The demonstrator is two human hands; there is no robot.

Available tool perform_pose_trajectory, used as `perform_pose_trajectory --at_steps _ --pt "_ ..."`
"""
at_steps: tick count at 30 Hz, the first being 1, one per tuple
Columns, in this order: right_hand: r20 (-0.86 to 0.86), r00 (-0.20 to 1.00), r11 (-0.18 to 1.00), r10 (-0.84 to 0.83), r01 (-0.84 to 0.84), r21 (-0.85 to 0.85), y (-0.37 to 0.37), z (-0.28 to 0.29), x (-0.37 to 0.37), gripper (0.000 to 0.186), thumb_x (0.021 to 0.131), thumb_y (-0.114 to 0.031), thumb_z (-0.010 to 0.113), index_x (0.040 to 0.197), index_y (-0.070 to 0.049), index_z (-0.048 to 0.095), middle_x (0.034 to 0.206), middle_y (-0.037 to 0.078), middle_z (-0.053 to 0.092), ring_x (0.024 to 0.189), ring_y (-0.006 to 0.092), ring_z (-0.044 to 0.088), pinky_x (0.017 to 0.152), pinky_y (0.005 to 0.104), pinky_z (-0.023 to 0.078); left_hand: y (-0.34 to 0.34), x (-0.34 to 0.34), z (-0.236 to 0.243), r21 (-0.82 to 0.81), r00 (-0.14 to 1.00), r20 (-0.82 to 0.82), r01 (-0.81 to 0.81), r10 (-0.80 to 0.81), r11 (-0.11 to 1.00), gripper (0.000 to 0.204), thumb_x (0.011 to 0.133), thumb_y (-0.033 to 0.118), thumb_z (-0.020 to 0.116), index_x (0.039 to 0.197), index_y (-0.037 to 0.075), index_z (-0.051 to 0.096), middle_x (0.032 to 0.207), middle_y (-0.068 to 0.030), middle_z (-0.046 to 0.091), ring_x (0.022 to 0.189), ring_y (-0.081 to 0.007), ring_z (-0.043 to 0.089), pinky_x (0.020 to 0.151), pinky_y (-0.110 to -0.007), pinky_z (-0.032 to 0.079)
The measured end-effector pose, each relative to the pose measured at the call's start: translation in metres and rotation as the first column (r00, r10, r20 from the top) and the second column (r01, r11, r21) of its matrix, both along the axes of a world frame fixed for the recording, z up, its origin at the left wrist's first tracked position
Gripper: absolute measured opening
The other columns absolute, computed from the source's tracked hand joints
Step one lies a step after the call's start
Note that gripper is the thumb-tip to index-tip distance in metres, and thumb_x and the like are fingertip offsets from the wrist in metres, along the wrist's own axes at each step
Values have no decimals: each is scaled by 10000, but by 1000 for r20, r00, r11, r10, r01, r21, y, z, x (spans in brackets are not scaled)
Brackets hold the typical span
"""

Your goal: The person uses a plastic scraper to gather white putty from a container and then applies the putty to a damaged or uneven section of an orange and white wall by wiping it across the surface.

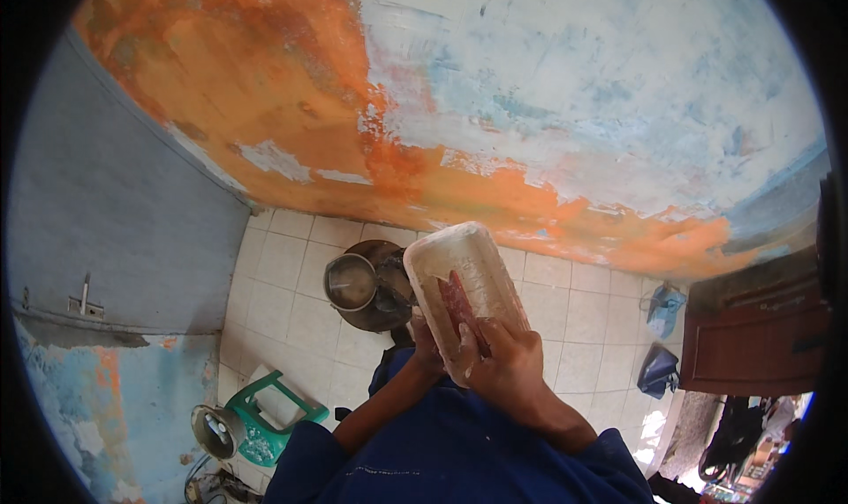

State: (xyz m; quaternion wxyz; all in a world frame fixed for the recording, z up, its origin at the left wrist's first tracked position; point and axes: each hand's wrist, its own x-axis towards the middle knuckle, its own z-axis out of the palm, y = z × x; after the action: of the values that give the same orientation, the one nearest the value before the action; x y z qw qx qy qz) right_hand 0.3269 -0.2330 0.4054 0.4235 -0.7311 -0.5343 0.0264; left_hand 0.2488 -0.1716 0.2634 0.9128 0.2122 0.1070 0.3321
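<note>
A shallow, pale rectangular tray (495, 283) with rounded corners is held tilted in front of my body. Smears of whitish material coat its inside. My left hand (427, 343) is closed on the tray's near left edge, its fingers partly hidden by the rim. Over the near right end of the tray, my right hand (502, 361) is closed around a narrow reddish tool (457, 303), which resembles a scraper. The tool lies along the tray's inside; its exact kind is not plain.
Ahead stands a patchy wall (548, 89), orange and whitish. A round dark stand (371, 317) with a bucket (352, 283) is on the tiled floor. At lower left are a green plastic stool (260, 444) and another bucket (217, 429). Bags (658, 370) lie near the brown door (751, 336).
</note>
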Motion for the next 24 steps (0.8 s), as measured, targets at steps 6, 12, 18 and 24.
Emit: perform_pose_trajectory --at_steps 6,12,18,24 --pt "-20 997 997 -71 71 -14 -13 22 13 61 730 7 675 700 7 622 532 126 508 411 258 522 410 339 401 4 1 14 14 994 38 102 -103 995 848 836 738 319 1472 182 254 1457 -90 349 1320 -300 373 1098 -464 324" --pt "99 990 994 -104 101 31 -6 12 28 104 709 28 680 803 12 639 624 125 565 449 256 555 421 323 426 3 -3 8 50 989 -14 147 -146 988 904 812 779 321 1468 161 255 1442 -116 363 1304 -309 392 1089 -464 340" --pt "64 998 1000 9 -9 1 -3 -3 13 76 724 12 680 791 15 645 628 127 590 465 240 582 433 322 448 0 11 6 -96 878 459 203 -137 975 851 847 734 307 1471 159 251 1439 -118 362 1302 -297 395 1096 -449 330" --pt "-144 988 998 -63 60 -20 -4 32 19 72 737 -30 691 714 12 637 563 121 550 437 243 549 419 326 411 6 5 8 -46 934 336 142 -118 989 781 880 653 419 1442 125 296 1416 -106 411 1280 -253 442 1061 -428 390"
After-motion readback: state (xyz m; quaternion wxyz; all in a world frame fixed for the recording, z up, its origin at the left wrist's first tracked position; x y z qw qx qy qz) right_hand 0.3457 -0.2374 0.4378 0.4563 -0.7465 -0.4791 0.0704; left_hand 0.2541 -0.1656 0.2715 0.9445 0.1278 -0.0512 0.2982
